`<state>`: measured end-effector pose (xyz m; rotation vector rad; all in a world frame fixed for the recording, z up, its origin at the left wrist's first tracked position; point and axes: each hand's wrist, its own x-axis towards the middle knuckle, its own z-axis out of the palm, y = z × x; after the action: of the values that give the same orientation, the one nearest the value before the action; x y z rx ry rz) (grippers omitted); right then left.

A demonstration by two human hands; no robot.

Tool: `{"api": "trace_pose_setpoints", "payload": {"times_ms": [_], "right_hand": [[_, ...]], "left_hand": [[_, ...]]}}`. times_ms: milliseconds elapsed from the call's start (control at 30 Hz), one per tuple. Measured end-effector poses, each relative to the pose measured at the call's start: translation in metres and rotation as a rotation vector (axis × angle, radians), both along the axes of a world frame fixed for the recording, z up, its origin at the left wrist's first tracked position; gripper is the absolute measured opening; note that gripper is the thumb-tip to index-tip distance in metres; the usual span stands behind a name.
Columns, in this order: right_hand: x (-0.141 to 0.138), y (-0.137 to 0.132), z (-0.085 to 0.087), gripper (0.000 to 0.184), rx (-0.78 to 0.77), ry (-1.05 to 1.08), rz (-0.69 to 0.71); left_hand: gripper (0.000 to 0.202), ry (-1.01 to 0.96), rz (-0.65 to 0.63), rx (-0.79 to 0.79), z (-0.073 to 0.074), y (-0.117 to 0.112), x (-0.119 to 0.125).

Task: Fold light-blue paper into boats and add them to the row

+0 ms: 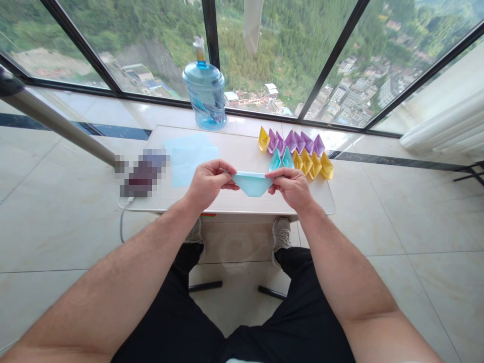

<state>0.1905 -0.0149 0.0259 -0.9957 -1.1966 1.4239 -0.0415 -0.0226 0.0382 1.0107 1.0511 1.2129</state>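
Observation:
Between my two hands is a light blue folded paper point(253, 185), long along its top edge and narrower at the bottom. My left hand point(212, 182) pinches its left end with thumb and fingers. The right end is gripped the same way by my right hand point(289, 186). Just beyond my right hand stand folded paper boats: blue ones point(282, 159), yellow ones point(313, 165) and purple ones point(297, 142). Light blue paper sheets point(192, 157) lie flat on the table behind my left hand.
The low white table point(238, 141) stands by the window. At its far side sits a large blue water bottle point(205, 96) on the ledge. A blurred-out object point(143, 174) with a white cable point(121, 222) lies at the left edge. A grey pole point(68, 118) slants in from the left.

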Motion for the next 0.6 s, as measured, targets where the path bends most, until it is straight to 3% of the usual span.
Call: {"api": "trace_pose_setpoints", "payload": {"times_ms": [200,333,500,600], "right_hand": [[-0.001,0.000,0.002,0.010,0.006,-0.030,0.000],[-0.002,-0.001,0.000,0.018,0.103,-0.209,0.004],[-0.006,-0.004,-0.005,0.020,0.203,-0.436,0.031],[-0.008,-0.005,-0.007,0.019,0.216,-0.459,0.064]], "left_hand": [[0.016,-0.026,0.000,-0.028,0.000,-0.001,0.004],[0.030,0.129,0.017,-0.029,-0.003,0.003,0.004],[0.032,0.396,-0.205,-0.077,-0.006,0.010,-0.004],[0.030,0.473,-0.242,-0.076,-0.005,0.011,-0.006]]}}
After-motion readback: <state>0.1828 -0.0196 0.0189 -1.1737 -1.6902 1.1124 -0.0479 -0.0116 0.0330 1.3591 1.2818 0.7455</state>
